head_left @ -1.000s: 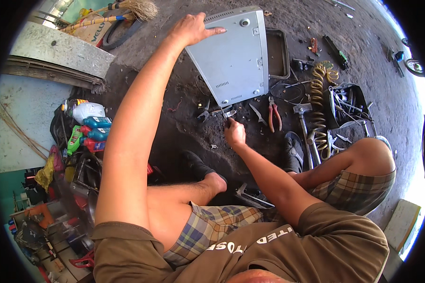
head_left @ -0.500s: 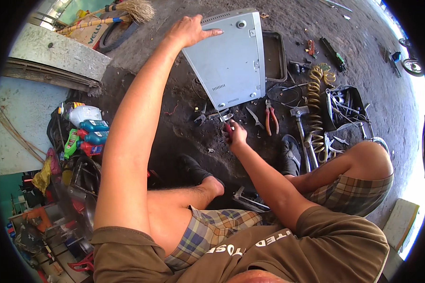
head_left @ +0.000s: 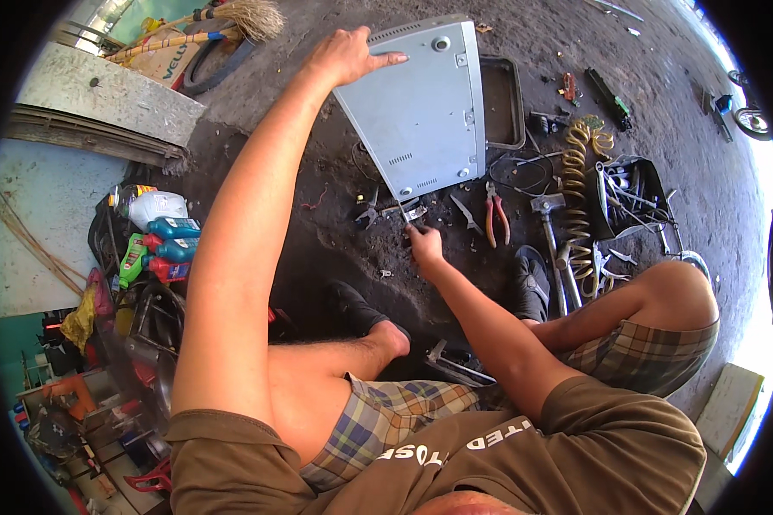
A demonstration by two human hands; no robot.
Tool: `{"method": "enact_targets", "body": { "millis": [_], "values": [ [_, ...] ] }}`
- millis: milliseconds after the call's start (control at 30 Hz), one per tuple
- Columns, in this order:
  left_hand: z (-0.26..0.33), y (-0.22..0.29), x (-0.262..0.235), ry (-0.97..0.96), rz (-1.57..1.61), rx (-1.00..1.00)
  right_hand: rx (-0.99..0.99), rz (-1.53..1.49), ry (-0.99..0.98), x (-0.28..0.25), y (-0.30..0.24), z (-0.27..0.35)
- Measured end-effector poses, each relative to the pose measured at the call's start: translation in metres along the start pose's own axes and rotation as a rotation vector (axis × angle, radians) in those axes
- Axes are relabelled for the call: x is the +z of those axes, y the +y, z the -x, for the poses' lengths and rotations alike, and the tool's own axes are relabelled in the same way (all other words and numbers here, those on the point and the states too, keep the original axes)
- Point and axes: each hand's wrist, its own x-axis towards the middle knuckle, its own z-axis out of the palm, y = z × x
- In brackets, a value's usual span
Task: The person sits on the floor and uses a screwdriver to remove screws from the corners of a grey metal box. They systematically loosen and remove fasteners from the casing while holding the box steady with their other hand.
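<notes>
A flat grey metal case (head_left: 425, 112), like the housing of an electronic device, stands tilted on the ground ahead of me, with vent slots and round feet on its face. My left hand (head_left: 342, 58) grips its far left edge, the thumb lying on the panel. Closed near its lower corner, my right hand (head_left: 426, 249) holds a screwdriver (head_left: 405, 211). Its shaft points up to that corner; the handle is mostly hidden in my fingers, and whether the tip touches a screw I cannot tell. Beside them lie red-handled pliers (head_left: 496, 216) and a small metal piece (head_left: 415, 212).
A dark tray (head_left: 514, 103) lies behind the case. To the right are a hammer (head_left: 547, 206), a coiled yellow hose (head_left: 574, 176) and a black tool box (head_left: 604, 225). Bottles (head_left: 176, 251) stand at the left, below a broom (head_left: 253, 19). My feet flank the work spot.
My right hand has turned around the screwdriver, so the red handle that showed before is now mostly covered. The left hand and the case keep nearly the same place.
</notes>
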Motion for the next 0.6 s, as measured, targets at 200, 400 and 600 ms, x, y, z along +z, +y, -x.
{"method": "enact_targets", "body": {
  "millis": [200, 400, 600],
  "values": [
    [0.002, 0.001, 0.003, -0.012, -0.003, 0.009, 0.276, -0.223, -0.034, -0.002, -0.005, -0.007],
    [0.004, 0.004, 0.0, -0.024, 0.003, -0.012, -0.035, 0.202, 0.033, -0.001, -0.002, -0.022],
    [0.009, 0.008, -0.001, 0.041, -0.026, 0.007, 0.212, -0.072, -0.196, -0.016, -0.005, -0.028]
  ]
}}
